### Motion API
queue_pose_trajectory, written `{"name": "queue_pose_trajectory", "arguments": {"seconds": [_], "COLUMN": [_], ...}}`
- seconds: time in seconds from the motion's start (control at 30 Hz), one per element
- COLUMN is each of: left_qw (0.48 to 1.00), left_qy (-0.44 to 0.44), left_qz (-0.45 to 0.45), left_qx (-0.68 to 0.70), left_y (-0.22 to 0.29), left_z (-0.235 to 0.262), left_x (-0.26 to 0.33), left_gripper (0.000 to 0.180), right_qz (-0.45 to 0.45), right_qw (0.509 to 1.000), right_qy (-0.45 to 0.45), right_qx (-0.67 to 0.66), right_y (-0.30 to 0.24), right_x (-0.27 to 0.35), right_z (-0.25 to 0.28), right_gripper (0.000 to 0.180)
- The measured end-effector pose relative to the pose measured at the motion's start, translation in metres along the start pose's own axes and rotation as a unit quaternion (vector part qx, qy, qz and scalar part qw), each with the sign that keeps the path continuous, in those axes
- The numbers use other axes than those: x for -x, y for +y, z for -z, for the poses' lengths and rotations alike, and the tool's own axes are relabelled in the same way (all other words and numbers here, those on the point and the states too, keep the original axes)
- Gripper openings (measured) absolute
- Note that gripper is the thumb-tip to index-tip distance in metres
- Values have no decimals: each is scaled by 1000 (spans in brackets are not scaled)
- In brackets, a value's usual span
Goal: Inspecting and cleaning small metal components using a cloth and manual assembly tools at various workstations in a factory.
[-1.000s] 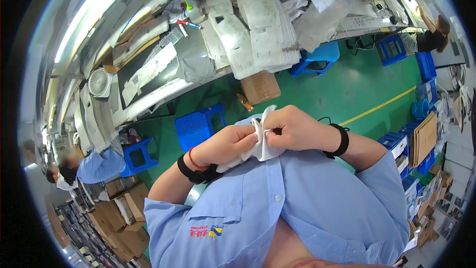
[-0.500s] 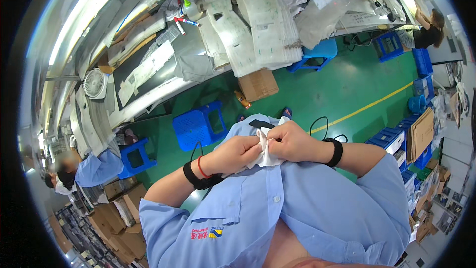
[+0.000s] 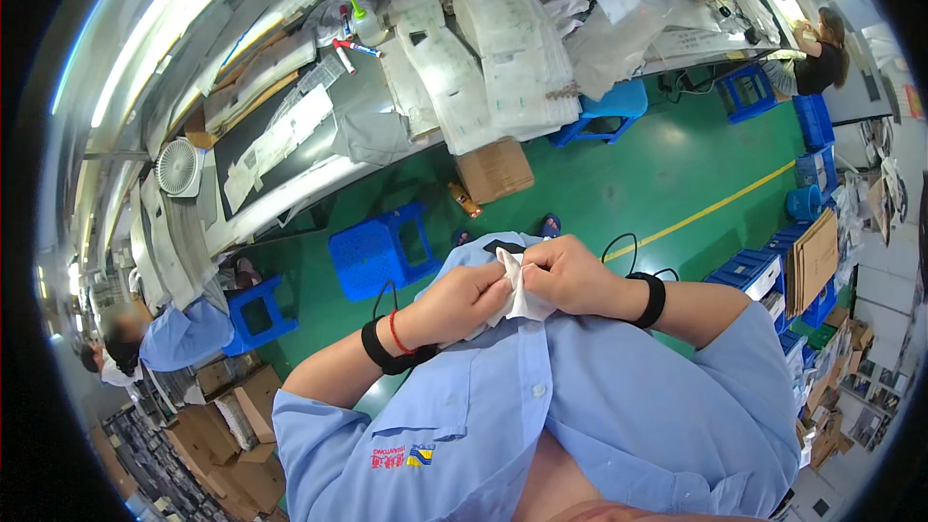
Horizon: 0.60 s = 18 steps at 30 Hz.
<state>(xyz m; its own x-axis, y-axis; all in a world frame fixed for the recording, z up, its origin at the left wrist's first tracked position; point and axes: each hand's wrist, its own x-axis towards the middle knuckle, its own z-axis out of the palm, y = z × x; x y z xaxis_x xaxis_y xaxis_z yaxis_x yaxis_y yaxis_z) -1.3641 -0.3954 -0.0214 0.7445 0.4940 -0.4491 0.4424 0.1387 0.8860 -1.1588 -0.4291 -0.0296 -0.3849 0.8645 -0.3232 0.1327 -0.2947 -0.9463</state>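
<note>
Both hands meet close in front of my blue shirt, gripping one crumpled white cloth or tissue point(image 3: 525, 304). My left hand point(image 3: 468, 296) pinches its left side, the fingers curled. On the other side, my right hand point(image 3: 570, 275) is closed on it with bent fingers. A fold of the white piece sticks up between the two hands, and more of it hangs below them. Whether anything is wrapped inside is hidden. Black bands circle both wrists, and a thin cable loops beside each forearm.
Ahead stands a long workbench point(image 3: 271, 195) with stacks of whitish flat sheets point(image 3: 503, 68), markers point(image 3: 358, 46) and a small fan point(image 3: 180, 167). A blue stool point(image 3: 372, 256) and a cardboard box point(image 3: 495, 171) are on the green floor. Blue bins line the right; other people sit far left and far right.
The surroundings shift slightly left in the picture, as my head turns a little. Both hands keep their hold on the white piece, with its upper fold slightly changed in shape.
</note>
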Motion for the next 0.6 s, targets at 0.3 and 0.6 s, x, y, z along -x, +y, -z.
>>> {"name": "queue_pose_trajectory", "arguments": {"seconds": [0.3,0.6], "left_qw": [943,928], "left_qy": [-127,-118], "left_qz": [67,72], "left_qx": [301,347], "left_y": [-4,-15], "left_z": [14,9], "left_x": [5,-2], "left_gripper": [36,34], "right_qz": [224,34], "right_qw": [957,996], "right_qy": [-20,-30], "right_qx": [182,79], "right_y": [-21,-25], "right_x": [-10,-13], "right_z": [10,8], "right_gripper": [18,21]}}
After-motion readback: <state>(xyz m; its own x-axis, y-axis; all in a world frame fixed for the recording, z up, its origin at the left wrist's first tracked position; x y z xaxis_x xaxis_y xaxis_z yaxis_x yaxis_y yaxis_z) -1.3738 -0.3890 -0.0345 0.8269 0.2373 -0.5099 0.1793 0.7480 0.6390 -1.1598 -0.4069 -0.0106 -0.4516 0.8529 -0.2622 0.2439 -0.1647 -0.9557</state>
